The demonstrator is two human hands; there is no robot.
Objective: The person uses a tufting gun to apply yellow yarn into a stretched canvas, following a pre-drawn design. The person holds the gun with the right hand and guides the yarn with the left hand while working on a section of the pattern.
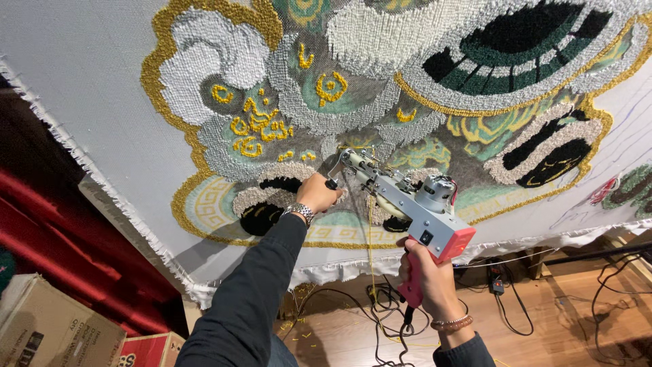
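Observation:
A tufting gun (411, 201) with a grey metal body, a small motor and a pink-red grip points its needle end at a stretched grey cloth (81, 75). The cloth carries a tufted rug design (353, 88) in white, grey, yellow, green and black yarn. My right hand (426, 270) is closed around the gun's pink grip at the bottom. My left hand (318, 193), with a metal watch on its wrist, grips the black front handle near the needle. A yellow yarn strand (371, 238) runs down from the gun.
Black cables (380, 312) lie tangled on the wooden floor under the cloth's frayed lower edge. A power strip (496, 280) sits on the floor at right. Cardboard boxes (47, 326) stand at the lower left beside red fabric (41, 224).

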